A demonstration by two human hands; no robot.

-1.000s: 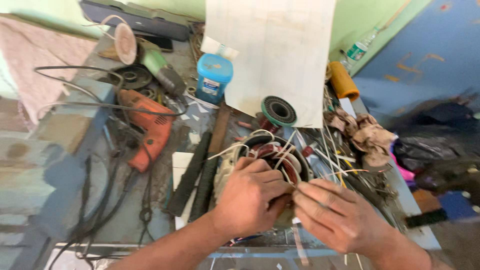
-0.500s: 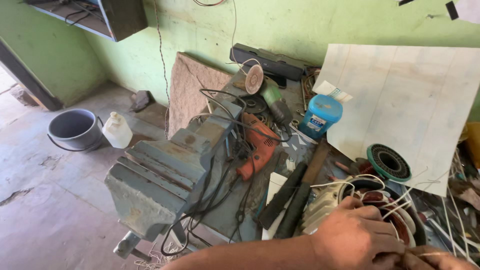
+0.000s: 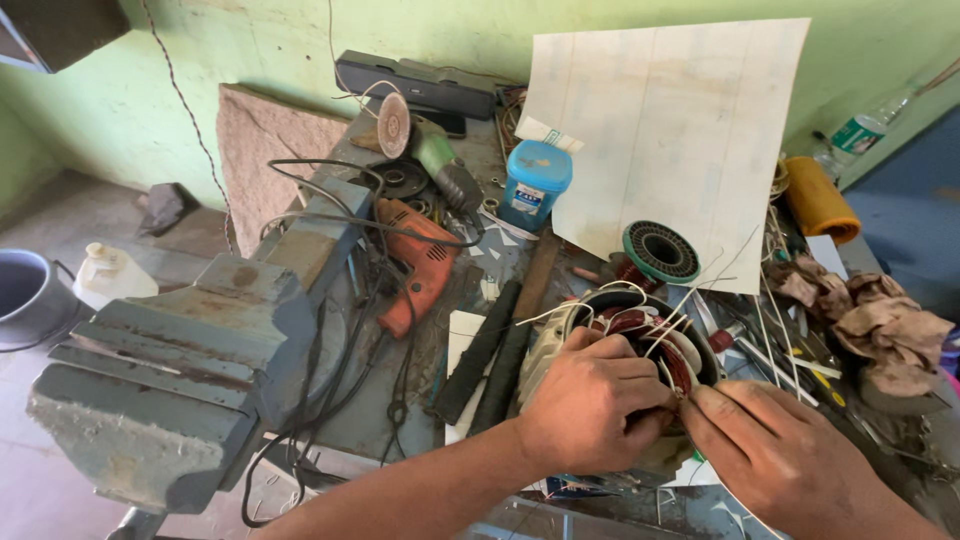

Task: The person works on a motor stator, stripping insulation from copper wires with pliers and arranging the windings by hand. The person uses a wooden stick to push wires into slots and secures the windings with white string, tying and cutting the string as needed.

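Both hands, left hand [image 3: 590, 405], right hand [image 3: 775, 455], grip motor stator [image 3: 640, 335] near bench edge.

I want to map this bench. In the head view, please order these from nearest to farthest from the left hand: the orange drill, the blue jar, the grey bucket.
Measured from the left hand, which rests on the motor stator:
1. Orange drill, on the bench up and to the left.
2. Blue jar, farther back, by the white sheet.
3. Grey bucket, on the floor at the far left edge.
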